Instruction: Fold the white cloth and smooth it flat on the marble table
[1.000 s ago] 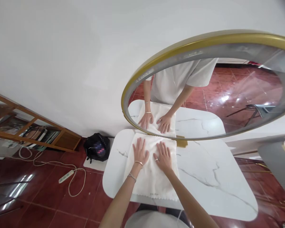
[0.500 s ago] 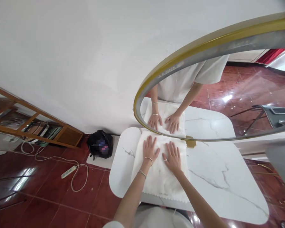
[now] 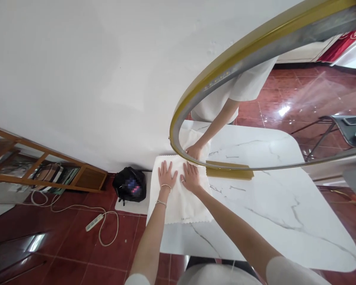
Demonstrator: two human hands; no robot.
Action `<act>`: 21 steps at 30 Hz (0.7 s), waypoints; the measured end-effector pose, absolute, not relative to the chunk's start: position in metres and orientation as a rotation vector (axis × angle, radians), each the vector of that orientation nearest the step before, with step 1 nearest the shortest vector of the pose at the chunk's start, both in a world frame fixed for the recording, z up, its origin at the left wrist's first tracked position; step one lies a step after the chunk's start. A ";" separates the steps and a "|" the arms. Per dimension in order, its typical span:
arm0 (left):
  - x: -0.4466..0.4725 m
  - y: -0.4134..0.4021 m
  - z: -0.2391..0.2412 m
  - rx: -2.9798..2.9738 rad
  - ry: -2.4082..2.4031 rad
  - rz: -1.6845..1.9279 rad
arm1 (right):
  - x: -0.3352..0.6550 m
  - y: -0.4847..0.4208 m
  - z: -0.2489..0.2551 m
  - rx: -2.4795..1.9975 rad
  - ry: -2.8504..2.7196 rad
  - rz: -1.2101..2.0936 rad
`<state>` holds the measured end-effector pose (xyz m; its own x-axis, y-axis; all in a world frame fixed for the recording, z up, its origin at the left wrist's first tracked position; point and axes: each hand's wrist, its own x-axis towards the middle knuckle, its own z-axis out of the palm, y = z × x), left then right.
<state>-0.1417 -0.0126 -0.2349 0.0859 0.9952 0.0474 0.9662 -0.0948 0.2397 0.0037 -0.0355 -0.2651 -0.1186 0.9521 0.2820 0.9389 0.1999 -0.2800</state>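
Observation:
A white cloth (image 3: 184,202) lies spread on the far left corner of a white marble table (image 3: 264,221). My left hand (image 3: 166,174) rests flat on the cloth's far left part, fingers spread, bracelets on the wrist. Just to its right, my right hand (image 3: 191,177) presses flat on the cloth with a ring on one finger. Both hands are near the cloth's far edge, close to the wall. A round gold-framed mirror (image 3: 213,79) stands at the table's back and reflects my right arm and the cloth.
A black bag (image 3: 129,185) sits on the red tiled floor left of the table, by the wall. A white power strip (image 3: 93,222) with a looping cable lies on the floor. A wooden shelf (image 3: 44,166) runs along the wall at left. A chair shows in the mirror.
The view has swung right and closer; both hands and the cloth now sit further left and nearer the table's far left corner. My hands stay flat on the cloth.

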 end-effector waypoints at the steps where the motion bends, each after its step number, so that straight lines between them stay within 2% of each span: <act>1: -0.147 -0.021 -0.236 2.173 2.044 0.304 | 0.000 -0.039 -0.266 -1.731 -2.109 0.059; 7: -0.191 -0.131 -0.251 2.078 2.223 0.495 | -0.026 -0.117 -0.265 -1.298 -2.376 0.208; 13: -0.212 -0.231 -0.254 2.299 2.014 0.599 | -0.015 -0.194 -0.246 -1.207 -2.472 0.278; 17: -0.187 -0.245 -0.251 2.405 2.089 0.564 | 0.012 -0.215 -0.245 -1.260 -2.486 0.320; 21: -0.151 -0.230 -0.251 2.489 1.991 0.499 | 0.043 -0.226 -0.250 -1.425 -2.392 0.209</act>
